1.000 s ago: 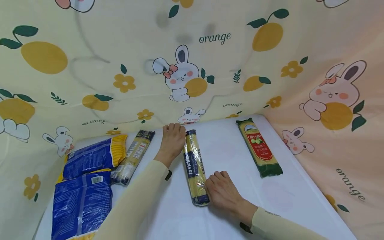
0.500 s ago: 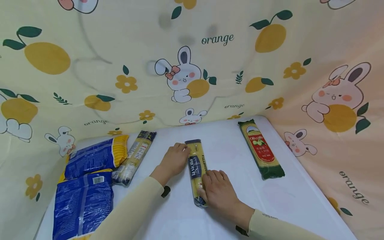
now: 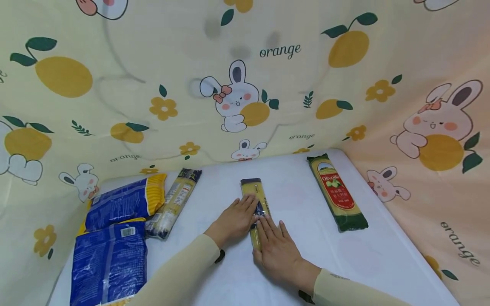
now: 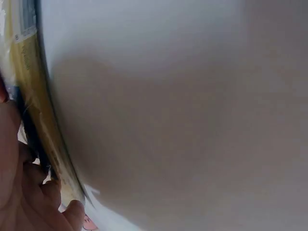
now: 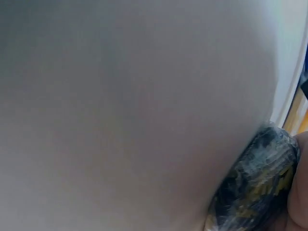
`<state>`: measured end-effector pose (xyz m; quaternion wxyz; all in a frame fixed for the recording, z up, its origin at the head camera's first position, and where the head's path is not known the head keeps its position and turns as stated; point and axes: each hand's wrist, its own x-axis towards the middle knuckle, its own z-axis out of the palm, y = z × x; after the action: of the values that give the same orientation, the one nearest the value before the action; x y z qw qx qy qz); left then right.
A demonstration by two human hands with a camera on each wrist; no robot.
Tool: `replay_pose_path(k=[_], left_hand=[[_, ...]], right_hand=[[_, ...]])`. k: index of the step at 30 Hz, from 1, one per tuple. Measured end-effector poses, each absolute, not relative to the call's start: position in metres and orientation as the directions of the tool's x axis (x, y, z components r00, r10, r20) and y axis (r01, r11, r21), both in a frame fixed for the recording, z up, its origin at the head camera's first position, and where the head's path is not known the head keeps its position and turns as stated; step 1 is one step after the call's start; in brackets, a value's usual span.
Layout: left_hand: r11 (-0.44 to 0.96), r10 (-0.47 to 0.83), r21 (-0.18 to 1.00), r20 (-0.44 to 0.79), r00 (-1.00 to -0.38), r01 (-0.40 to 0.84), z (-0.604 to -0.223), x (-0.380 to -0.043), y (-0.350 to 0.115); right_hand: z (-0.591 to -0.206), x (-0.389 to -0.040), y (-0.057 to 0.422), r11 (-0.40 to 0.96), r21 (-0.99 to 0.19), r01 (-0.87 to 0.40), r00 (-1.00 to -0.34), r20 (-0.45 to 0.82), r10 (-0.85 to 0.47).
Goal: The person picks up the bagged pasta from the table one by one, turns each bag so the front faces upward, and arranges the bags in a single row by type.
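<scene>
I have both hands on a narrow yellow spaghetti pack, mid-table. The white table meets a cream cloth printed with rabbits and oranges. My left hand rests its straight fingers across the pack's middle; my right hand lies just below, fingers straight and slightly spread.

From above, my right hand hides the pack's near end; the right wrist view shows a dark, crinkled end beside that hand. The left wrist view catches only a blurry strip of pack. The lower blue bag is cut off at the bottom, overlapping the upper blue bag.

Bare white runs from my pack left to a second yellow pack, and right to a green-ended pack near the table's right edge.
</scene>
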<state>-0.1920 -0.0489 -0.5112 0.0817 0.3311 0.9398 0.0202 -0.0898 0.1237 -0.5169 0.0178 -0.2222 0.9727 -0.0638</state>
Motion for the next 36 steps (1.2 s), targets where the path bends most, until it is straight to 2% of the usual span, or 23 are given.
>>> replay_pose_path(k=[6,11,15,20,26,31,36], left_hand=[[0.79,0.612,0.046,-0.124,-0.781,0.611,-0.512,-0.21,-0.025],[0.825,0.565,0.067,-0.134,-0.814,0.562,-0.514,-0.217,-0.026],[0.825,0.566,0.088,-0.118,-0.816,0.559,-0.512,-0.217,-0.043],[0.86,0.511,0.07,-0.089,-0.855,0.506,-0.502,-0.214,-0.084],[0.921,0.386,0.06,0.0,-0.922,0.385,-0.486,-0.201,-0.168],[0.963,0.269,0.018,-0.016,-0.963,0.269,-0.477,-0.192,-0.236],[0.972,0.236,0.021,-0.059,-0.97,0.235,-0.48,-0.187,-0.275]], right_hand=[[-0.527,-0.106,0.132,0.917,-0.106,-0.385,-0.921,0.108,-0.374],[-0.529,-0.117,0.124,0.926,-0.145,-0.347,-0.938,0.06,-0.342],[-0.525,-0.121,0.129,0.936,-0.085,-0.341,-0.94,0.022,-0.34],[-0.522,-0.129,0.148,0.946,-0.021,-0.323,-0.947,0.011,-0.322],[-0.521,-0.135,0.174,0.956,-0.044,-0.288,-0.957,-0.001,-0.289],[-0.519,-0.138,0.194,0.969,-0.056,-0.242,-0.97,0.023,-0.241],[-0.519,-0.142,0.215,0.975,-0.053,-0.217,-0.976,0.018,-0.216]])
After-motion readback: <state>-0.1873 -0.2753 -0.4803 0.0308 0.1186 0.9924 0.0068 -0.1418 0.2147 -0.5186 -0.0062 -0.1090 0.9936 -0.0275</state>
